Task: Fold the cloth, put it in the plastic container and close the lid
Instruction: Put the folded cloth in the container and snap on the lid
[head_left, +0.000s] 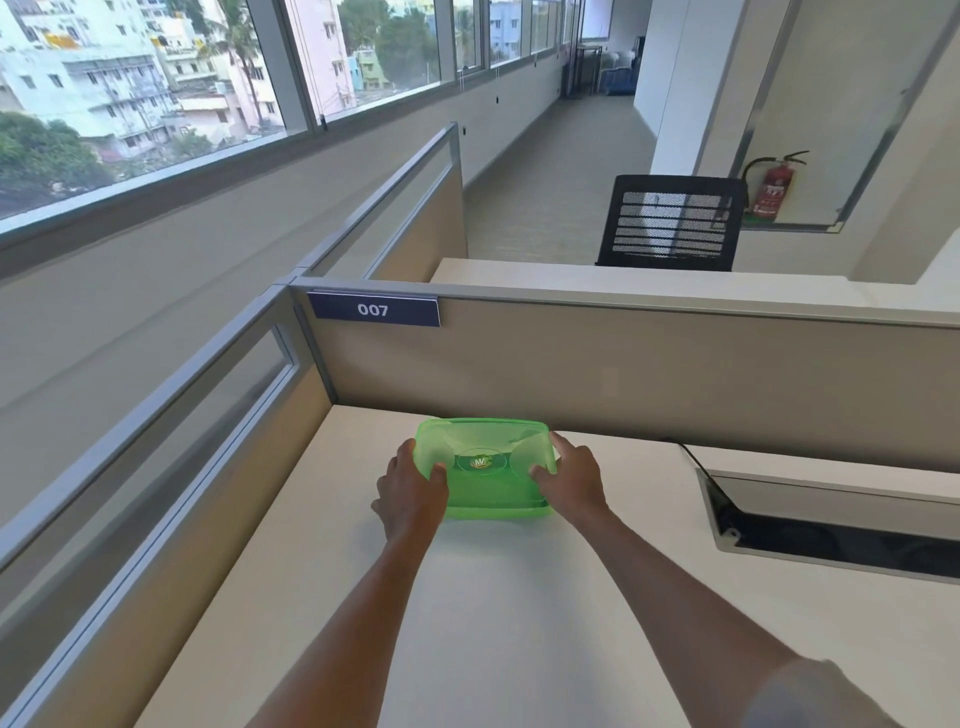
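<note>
The green plastic container (485, 470) sits on the desk (519, 597), lid (483, 449) on. Left hand (413, 491) and right hand (569, 480) press spread fingers (540, 474) on its sides.

There is one translucent green plastic container (485, 470) with one lid on the white tabletop (519, 623). Two bare hands are present, left (413, 491) and right (571, 480). Behind stand one black mesh chair (670, 223) and one red fire extinguisher (774, 189).
</note>
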